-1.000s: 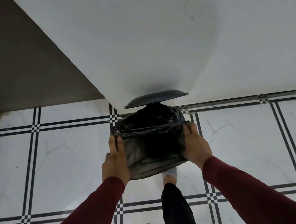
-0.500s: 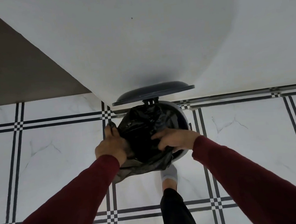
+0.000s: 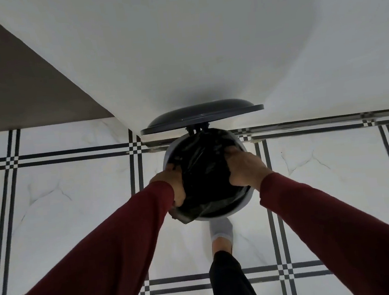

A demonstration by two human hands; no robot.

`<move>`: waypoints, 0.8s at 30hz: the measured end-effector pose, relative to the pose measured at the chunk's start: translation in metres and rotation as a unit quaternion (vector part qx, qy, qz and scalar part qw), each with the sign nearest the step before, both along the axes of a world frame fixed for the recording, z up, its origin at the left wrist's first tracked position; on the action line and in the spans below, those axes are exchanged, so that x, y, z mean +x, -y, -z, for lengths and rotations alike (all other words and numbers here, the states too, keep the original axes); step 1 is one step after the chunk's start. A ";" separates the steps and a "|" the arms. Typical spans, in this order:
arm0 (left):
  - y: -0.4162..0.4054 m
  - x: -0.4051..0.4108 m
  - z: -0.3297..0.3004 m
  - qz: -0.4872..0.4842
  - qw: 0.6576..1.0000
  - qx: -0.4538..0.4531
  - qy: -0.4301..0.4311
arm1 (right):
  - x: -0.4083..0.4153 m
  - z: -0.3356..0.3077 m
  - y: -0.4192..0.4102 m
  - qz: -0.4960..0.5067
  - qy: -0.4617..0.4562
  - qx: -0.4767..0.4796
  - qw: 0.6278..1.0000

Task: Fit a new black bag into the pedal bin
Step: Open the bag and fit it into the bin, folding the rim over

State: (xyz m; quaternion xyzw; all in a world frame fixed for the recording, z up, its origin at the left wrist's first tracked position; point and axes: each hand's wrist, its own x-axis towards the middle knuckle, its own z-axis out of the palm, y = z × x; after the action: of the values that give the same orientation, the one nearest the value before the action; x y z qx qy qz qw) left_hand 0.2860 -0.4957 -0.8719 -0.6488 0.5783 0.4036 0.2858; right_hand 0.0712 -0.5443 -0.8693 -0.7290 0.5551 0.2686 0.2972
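A round white pedal bin stands on the tiled floor against the wall, its dark grey lid raised. The black bag fills the bin's mouth, and a fold of it hangs over the near left rim. My left hand grips the bag at the left rim. My right hand holds the bag at the right rim, fingers curled into the plastic. My foot in a grey sock sits at the bin's base, where the pedal is hidden.
A white wall rises right behind the bin. A brownish surface lies at the upper left. White floor tiles with black line borders spread on both sides of the bin.
The bag was held stretched open above the bin; it has since gone down into the bin. Both hands have moved to the rim on either side.
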 end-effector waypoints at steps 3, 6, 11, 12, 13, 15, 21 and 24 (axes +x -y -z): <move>0.006 0.009 0.002 -0.017 1.000 -0.015 -0.014 | 0.015 -0.002 -0.002 0.009 -0.017 0.149 0.989; 0.015 0.012 0.004 -0.072 0.993 -0.065 -0.071 | 0.017 0.004 0.000 0.122 0.037 0.197 0.972; 0.011 0.018 -0.003 -0.184 0.956 -0.130 -0.187 | -0.002 -0.004 0.007 0.287 0.231 -0.041 0.929; 0.009 0.020 -0.004 -0.218 0.944 -0.128 -0.214 | -0.010 -0.004 0.007 0.274 0.239 -0.078 0.928; 0.006 0.023 -0.004 -0.247 0.931 -0.130 -0.234 | -0.019 -0.004 0.005 0.264 0.247 -0.108 0.926; 0.004 0.028 -0.004 -0.291 0.909 -0.161 -0.252 | -0.035 0.000 0.006 0.258 0.243 -0.107 0.929; -0.001 0.033 -0.002 -0.233 0.914 -0.305 -0.132 | -0.056 0.009 0.014 -0.007 0.096 -0.210 0.973; 0.000 0.041 0.001 -0.164 0.924 -0.330 -0.106 | -0.063 0.014 0.027 -0.050 0.053 -0.249 0.966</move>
State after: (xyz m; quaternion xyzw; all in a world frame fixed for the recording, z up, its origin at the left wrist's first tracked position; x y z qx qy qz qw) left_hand 0.3267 -0.4953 -0.8725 -0.7455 0.5914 0.2974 -0.0778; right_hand 0.0082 -0.5712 -0.8836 -0.8200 0.5509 0.0972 0.1210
